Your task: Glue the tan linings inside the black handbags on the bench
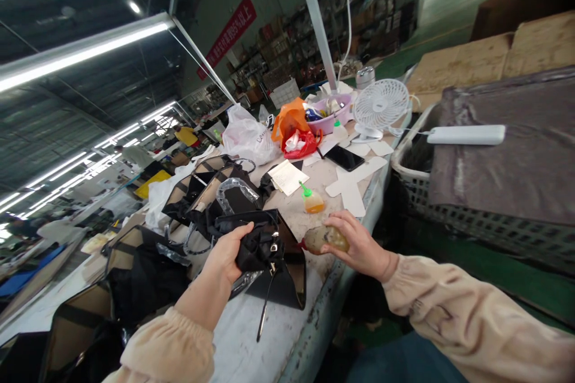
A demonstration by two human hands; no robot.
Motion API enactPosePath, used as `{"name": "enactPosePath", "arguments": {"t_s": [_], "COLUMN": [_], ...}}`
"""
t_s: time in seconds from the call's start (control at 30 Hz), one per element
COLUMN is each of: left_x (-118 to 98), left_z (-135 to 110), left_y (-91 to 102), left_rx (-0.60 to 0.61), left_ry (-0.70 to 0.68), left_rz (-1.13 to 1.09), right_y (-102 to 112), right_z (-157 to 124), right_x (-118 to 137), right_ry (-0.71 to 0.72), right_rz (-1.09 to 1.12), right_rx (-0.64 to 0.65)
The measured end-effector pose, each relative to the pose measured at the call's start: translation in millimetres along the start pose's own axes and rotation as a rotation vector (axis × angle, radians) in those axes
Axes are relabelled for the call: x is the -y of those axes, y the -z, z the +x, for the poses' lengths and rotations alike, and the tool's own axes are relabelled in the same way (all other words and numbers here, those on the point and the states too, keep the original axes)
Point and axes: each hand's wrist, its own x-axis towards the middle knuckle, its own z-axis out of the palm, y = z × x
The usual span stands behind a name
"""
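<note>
My left hand (227, 254) is closed on the gathered black fabric of a black handbag (291, 284) near the table's front edge. A zipper with a dangling pull hangs from that fabric. My right hand (357, 242) grips a squeeze bottle (324, 239) of cloudy yellowish contents, tilted on its side. The bottle's reddish tip points left at the bag's open edge; whether it touches cannot be made out. Just beyond stands a small bottle (313, 200) with a green nozzle and orange liquid.
Several more black bags (144, 269) line the table's left. Farther back are a phone (344, 158), a notepad (288, 177), a white fan (381, 105), a purple basin (330, 122) and plastic bags (249, 134). A cloth-covered basket (476, 209) stands at the right.
</note>
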Motion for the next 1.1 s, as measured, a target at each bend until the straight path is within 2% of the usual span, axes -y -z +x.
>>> {"name": "enactPosePath", "arguments": {"t_s": [0.13,0.6,1.1], "left_x": [1,1,-1], "left_z": [3,2,4], "left_y": [0.3,-2.9,-3.2], "left_rx": [0.016,-0.003,0.002], "left_ry": [-0.006,-0.01,0.005], "left_rz": [-0.004,0.02,0.015], "right_y": [2,10,12], "right_z": [7,34,52], "right_x": [0,3,5], "right_ry": [0.007,0.063,0.207], "right_rz": [-0.013,-0.008,-0.024], "right_rx": [-0.055,-0.11,-0.149]}}
